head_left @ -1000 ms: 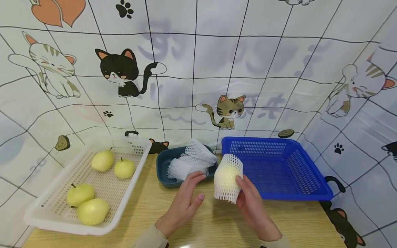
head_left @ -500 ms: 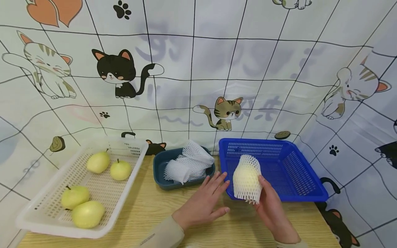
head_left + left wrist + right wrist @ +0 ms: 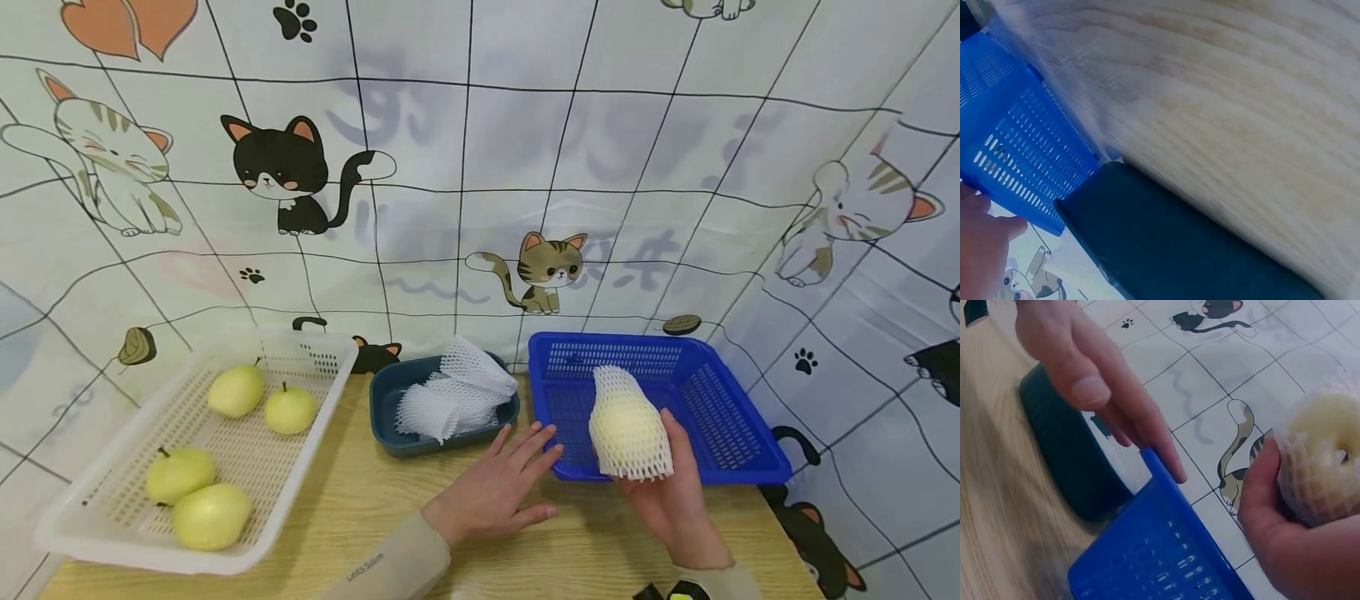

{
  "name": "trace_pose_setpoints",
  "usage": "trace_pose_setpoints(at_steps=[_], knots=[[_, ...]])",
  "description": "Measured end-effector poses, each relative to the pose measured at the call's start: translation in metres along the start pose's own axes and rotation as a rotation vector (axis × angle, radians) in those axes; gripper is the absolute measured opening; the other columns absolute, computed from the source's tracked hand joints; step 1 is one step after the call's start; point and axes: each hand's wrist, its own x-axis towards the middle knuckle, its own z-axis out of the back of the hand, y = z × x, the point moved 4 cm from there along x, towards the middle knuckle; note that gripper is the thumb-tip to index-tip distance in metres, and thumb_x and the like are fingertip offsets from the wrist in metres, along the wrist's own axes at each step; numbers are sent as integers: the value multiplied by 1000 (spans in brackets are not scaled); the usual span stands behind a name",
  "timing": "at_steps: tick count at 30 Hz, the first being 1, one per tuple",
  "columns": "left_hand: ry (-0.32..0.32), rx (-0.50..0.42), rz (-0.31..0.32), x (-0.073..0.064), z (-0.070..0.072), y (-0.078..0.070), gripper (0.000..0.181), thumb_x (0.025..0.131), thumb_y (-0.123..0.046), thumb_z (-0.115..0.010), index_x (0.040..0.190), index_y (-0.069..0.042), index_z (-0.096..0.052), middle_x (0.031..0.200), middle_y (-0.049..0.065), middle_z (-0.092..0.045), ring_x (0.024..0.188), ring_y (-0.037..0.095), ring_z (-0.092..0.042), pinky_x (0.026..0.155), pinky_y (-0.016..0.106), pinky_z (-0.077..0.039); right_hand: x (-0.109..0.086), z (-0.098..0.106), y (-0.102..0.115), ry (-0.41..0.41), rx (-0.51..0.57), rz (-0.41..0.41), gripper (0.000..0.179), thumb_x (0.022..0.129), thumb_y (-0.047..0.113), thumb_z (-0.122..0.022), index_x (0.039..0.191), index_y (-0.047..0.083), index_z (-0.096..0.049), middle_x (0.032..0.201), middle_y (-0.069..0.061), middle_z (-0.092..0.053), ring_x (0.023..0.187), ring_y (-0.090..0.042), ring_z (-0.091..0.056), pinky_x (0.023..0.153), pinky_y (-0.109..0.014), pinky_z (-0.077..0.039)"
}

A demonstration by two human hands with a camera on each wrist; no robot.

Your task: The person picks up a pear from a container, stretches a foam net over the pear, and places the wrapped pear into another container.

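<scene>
In the head view my right hand (image 3: 671,504) holds a pale yellow pear (image 3: 632,429) in a white foam net sleeve over the front of the blue basket (image 3: 558,454). The loose upper end of the net leans back and left. In the right wrist view, thumb and fingers curl round the netted pear (image 3: 1325,447), its hollowed end showing. My left hand (image 3: 498,493) is spread flat, palm down, fingertips right at the basket's left front corner. The right wrist view shows those straight fingers beside the basket's rim (image 3: 1194,512).
A teal tray (image 3: 405,450) with several white foam nets (image 3: 457,396) stands at the middle back. To the left, a white basket (image 3: 258,546) contains several yellow pears (image 3: 213,517). Wooden tabletop (image 3: 352,492) runs beneath, and a cat-patterned cloth (image 3: 427,167) rises behind.
My right hand has carried the netted pear rightward over the blue basket and tilted it. The left hand has moved from beside the teal tray to the blue basket's left corner, fingers spread.
</scene>
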Motion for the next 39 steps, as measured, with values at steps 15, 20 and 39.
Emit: trace_pose_setpoints(at_steps=[15, 20, 39], knots=[[59, -58, 32, 2, 2, -1, 76, 105, -63, -43, 161, -12, -35, 171, 10, -18, 158, 27, -14, 122, 56, -26, 22, 18, 30, -80, -19, -142, 46, 112, 39, -33, 157, 31, -22, 139, -7, -49, 123, -32, -62, 103, -37, -52], [67, -57, 36, 2, 2, -1, 78, 105, -64, -40, 162, -12, -33, 172, 10, -15, 158, 27, -12, 121, 57, -27, 38, 26, 58, -182, -382, -255, 63, 111, 44, -39, 162, 22, -9, 136, -10, -46, 116, -34, -67, 100, -47, -54], [79, -40, 30, 2, -3, -3, 85, 101, -63, -52, 163, -10, -28, 172, 13, -12, 158, 29, -11, 119, 59, -31, 96, 118, 105, -162, -1673, -703, 84, 93, 32, -71, 134, -26, -26, 115, -39, -52, 99, -46, -60, 76, -53, -58]])
